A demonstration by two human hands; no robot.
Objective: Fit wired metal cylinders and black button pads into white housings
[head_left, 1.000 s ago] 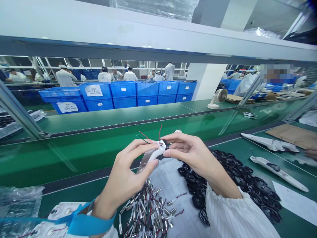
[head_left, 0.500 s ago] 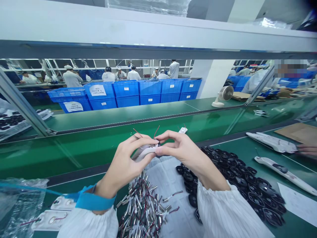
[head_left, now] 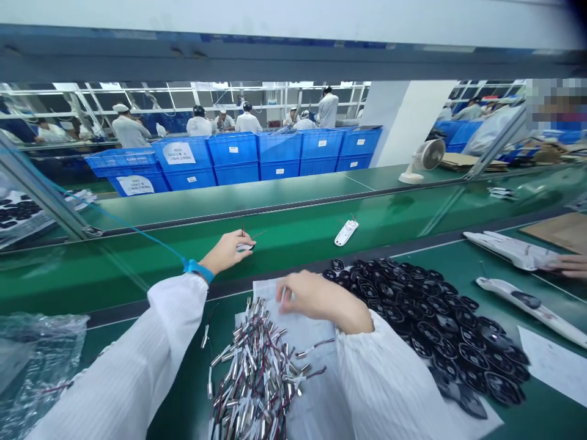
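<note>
My left hand is stretched out over the green conveyor belt, its fingers closed on a small white plastic housing with thin wires sticking up. Most of that housing is hidden by the fingers. Nearer to me, my right hand hovers above a pale sheet, its fingers loosely bent, apart and slightly blurred, with nothing visible in them. Left of it lies a heap of small silver motors with red and black wires. A pile of black oval plastic parts spreads to the right.
Another white housing with wires lies on the belt. Long white casings rest at the right, near another person's hand. Clear plastic wrap is at the left. A blue cord runs from my left wrist.
My hands have parted. The left one has carried the white housing forward and left over the belt; the right one has let go and come down toward the motors. The view has shifted downward.
</note>
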